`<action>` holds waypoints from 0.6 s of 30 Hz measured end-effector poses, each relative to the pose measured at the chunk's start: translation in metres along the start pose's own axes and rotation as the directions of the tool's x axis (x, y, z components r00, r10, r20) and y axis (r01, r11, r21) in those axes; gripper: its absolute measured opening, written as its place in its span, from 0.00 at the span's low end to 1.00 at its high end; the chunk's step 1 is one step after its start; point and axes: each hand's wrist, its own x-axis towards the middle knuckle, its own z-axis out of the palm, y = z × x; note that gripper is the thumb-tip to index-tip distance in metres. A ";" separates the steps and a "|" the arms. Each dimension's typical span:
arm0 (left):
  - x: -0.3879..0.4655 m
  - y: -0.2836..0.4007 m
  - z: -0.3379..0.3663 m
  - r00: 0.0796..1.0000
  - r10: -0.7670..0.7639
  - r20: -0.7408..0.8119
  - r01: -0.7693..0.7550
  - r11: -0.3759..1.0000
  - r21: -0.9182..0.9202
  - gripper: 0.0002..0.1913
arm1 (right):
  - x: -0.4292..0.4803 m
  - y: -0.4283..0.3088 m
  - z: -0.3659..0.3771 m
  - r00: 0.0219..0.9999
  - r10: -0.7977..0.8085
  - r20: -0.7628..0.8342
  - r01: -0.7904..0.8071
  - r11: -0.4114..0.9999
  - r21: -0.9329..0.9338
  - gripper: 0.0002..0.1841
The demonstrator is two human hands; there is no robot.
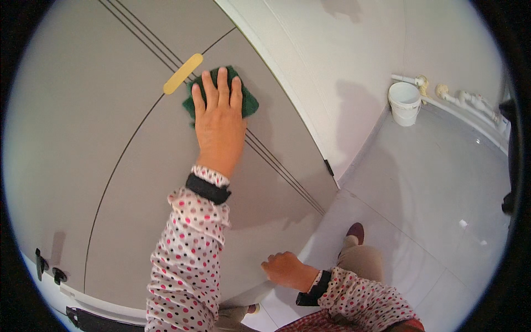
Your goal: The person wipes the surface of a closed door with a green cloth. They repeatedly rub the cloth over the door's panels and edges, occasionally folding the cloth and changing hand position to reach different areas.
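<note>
My left hand [220, 120] lies with fingers slightly spread over a dark green scouring pad [250, 103], pressing it against a taupe door [141, 199]. Most of the pad is under the hand, and its ragged edges show around the fingers. Just up and left of it, a gold-yellow rounded strip [183, 74] is set on the door, where thin dark grooves meet. My right hand [286, 269] is curled into a loose fist in front of my body, and nothing shows in it. Both forearms wear polka-dot sleeves with black bands at the wrists.
A black handle [41, 264] and a round black fitting [59, 274] are at the door's lower left. A dark hinge [329, 168] marks its right edge by the white wall [307, 70]. On the grey tile floor [415, 182], a white bucket [404, 110] stands near white pipes [464, 103].
</note>
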 end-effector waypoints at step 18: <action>-0.010 0.061 0.056 0.913 0.311 0.263 -0.337 0.940 0.059 0.33 | 0.019 -0.011 -0.028 0.997 0.051 -0.055 -0.047 0.997 0.066 0.10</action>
